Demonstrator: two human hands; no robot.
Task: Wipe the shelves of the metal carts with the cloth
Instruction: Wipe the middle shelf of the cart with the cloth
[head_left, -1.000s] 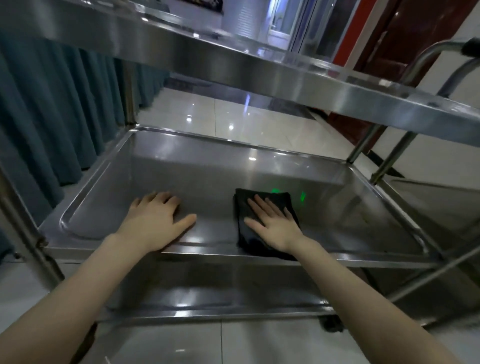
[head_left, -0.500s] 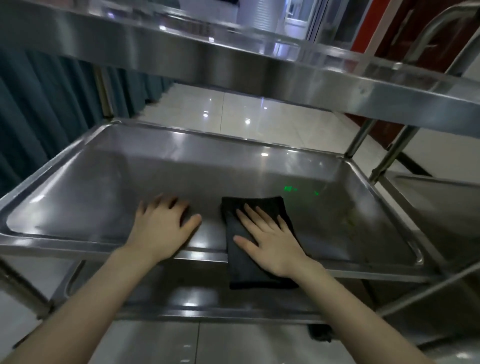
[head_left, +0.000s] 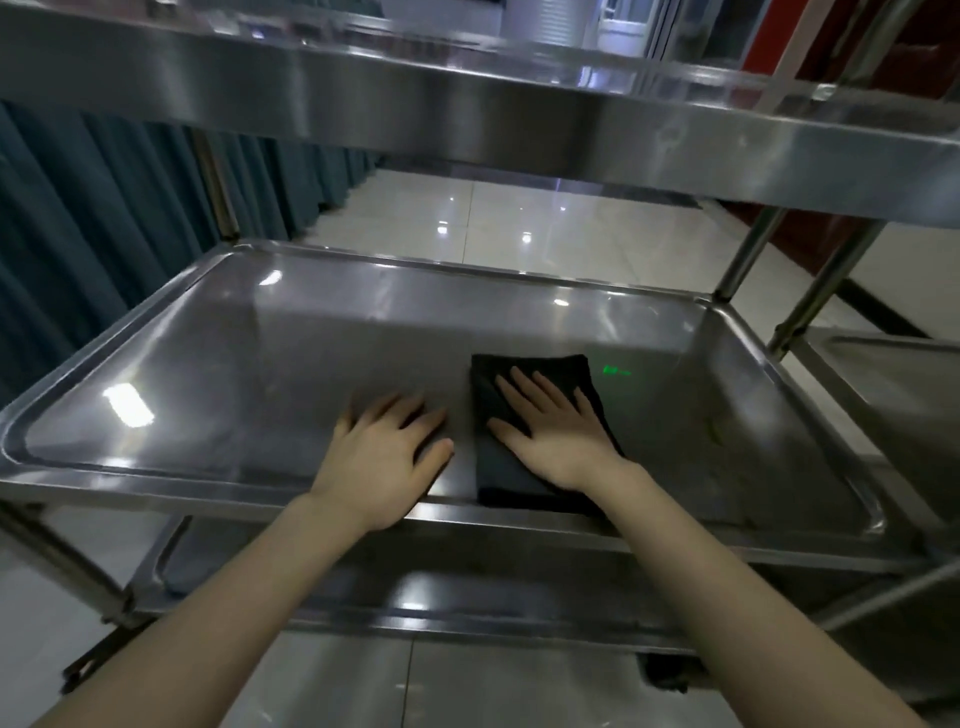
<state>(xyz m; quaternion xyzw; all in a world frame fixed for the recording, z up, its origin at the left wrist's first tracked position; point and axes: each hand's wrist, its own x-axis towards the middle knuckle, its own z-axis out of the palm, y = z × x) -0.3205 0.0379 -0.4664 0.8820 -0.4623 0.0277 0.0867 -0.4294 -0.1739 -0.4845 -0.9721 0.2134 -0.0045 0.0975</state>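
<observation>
A folded black cloth (head_left: 540, 374) lies on the middle shelf (head_left: 260, 374) of a stainless steel cart, its near end hanging over the front rim. My right hand (head_left: 556, 431) presses flat on the cloth with straight, spread fingers. My left hand (head_left: 387, 457) rests flat on the bare metal just left of the cloth, fingers spread, its heel at the front rim. The cart's top shelf (head_left: 467, 104) runs overhead and a bottom shelf (head_left: 415, 597) shows below.
A second metal cart (head_left: 893, 395) stands close on the right. Teal curtains (head_left: 78, 234) hang on the left. Glossy floor tiles (head_left: 519, 223) stretch beyond the cart. Upright posts (head_left: 748, 249) rise at the shelf's far right corner. A green light spot (head_left: 615, 371) sits beside the cloth.
The view has shifted so more of the shelf's left side shows. My right hand has slid the cloth slightly forward, away from the front rim. My left hand stays flat on the shelf.
</observation>
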